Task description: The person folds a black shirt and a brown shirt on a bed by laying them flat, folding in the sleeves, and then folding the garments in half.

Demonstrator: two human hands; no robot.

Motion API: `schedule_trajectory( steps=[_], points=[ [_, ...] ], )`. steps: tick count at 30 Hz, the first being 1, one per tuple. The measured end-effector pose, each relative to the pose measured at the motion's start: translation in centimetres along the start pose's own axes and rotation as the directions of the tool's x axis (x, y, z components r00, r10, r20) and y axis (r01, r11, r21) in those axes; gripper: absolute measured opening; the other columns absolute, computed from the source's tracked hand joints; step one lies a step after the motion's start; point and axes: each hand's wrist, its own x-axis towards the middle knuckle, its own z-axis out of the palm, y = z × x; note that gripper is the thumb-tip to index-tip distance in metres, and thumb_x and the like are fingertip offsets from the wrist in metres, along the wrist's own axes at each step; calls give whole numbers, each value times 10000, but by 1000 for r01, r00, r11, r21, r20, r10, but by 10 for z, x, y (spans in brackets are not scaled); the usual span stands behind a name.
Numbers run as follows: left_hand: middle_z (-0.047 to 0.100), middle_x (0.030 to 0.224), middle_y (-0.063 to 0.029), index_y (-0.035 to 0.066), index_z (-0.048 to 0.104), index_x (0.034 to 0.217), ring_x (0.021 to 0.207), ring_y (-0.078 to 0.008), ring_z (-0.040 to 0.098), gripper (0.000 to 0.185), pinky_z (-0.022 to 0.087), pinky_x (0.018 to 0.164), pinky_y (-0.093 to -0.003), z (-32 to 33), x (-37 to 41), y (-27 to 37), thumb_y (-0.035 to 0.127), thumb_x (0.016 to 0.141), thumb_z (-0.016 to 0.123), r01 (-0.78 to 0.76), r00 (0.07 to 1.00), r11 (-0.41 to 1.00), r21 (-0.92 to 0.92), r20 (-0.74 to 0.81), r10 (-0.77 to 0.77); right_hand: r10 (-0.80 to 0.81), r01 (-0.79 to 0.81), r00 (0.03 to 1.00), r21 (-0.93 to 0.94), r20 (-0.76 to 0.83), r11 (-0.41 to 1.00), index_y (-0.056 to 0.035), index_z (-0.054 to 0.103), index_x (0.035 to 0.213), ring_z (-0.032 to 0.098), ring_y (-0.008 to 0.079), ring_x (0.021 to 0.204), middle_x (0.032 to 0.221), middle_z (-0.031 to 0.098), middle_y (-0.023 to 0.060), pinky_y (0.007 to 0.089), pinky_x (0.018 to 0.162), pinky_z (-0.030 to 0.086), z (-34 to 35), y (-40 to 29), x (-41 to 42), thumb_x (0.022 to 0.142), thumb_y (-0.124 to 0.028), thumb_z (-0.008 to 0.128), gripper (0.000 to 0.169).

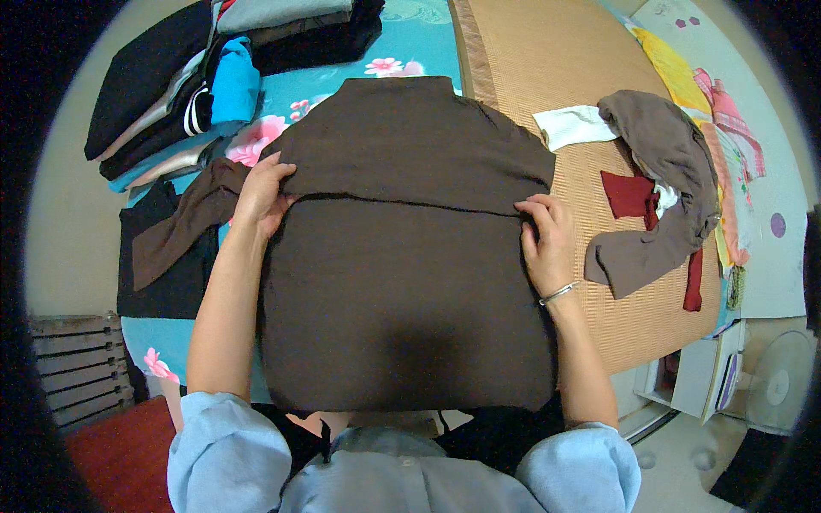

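Observation:
A dark brown high-necked long-sleeved top [410, 288] lies spread before me, its neck pointing away from me and a fold line running across its middle. My left hand [264, 192] holds the top's left side at that line, thumb on the cloth and fingers partly hidden beneath. One sleeve [192, 218] stretches out past my left wrist over folded black cloth [168, 256]. On the other side, my right hand [548, 234] pinches the right end of the fold line between thumb and fingers. The other sleeve is not plainly visible.
Stacked folded clothes [160, 96] stand at the back left, with a rolled blue garment [236, 83] against them. On the woven mat [545, 51] at right lie a crumpled grey-brown garment [673, 134], a white cloth [574, 127] and a dark red cloth [625, 195]. A fan [777, 385] stands lower right.

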Motion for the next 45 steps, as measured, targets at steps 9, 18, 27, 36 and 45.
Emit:
schedule_trajectory(
  steps=[9, 18, 27, 36, 45],
  points=[
    [553, 1189, -120, 41, 419, 1342, 1046, -235, 548, 507, 471, 895, -411, -3, -10, 0, -6, 838, 450, -50, 997, 984, 173, -57, 61, -8, 12, 999, -131, 32, 991, -87, 576, 957, 514, 276, 1027, 1045, 585, 68, 401, 879, 376, -4, -1, 0, 739, 8, 576, 237],
    [503, 1311, -142, -35, 374, 1366, 1181, -236, 497, 632, 341, 1040, -312, 2, -25, -9, -55, 738, 446, -242, 969, 970, 24, 55, 240, -39, 45, 999, -165, 35, 985, -77, 571, 964, 518, 274, 1014, 1031, 577, 67, 397, 881, 377, -4, -7, 1, 722, 19, 575, 260],
    [536, 1301, -132, -13, 383, 1366, 1223, -210, 490, 676, 326, 1058, -310, -9, -21, -14, -97, 696, 389, -260, 952, 950, -171, 121, 283, -39, 45, 999, -199, 31, 979, -80, 590, 968, 527, 275, 1004, 1046, 585, 63, 395, 880, 383, -2, -10, 0, 711, 24, 586, 277],
    [532, 1305, -145, -12, 373, 1381, 1205, -214, 512, 713, 360, 1035, -302, -14, -21, -13, -104, 674, 381, -272, 940, 937, -219, 145, 307, -75, 83, 996, -191, 47, 978, -77, 601, 971, 529, 265, 1010, 1034, 601, 58, 386, 885, 379, -4, -11, 2, 698, 32, 584, 294],
    [498, 1330, -131, 0, 386, 1373, 1198, -191, 495, 542, 352, 1034, -294, -4, -21, -22, -24, 850, 527, -357, 934, 928, 104, 38, 355, -278, 219, 942, 286, 185, 933, -34, 574, 1158, 554, 320, 1104, 1198, 591, 139, 393, 954, 434, 23, -85, 62, 814, -4, 564, 345]
  ],
)
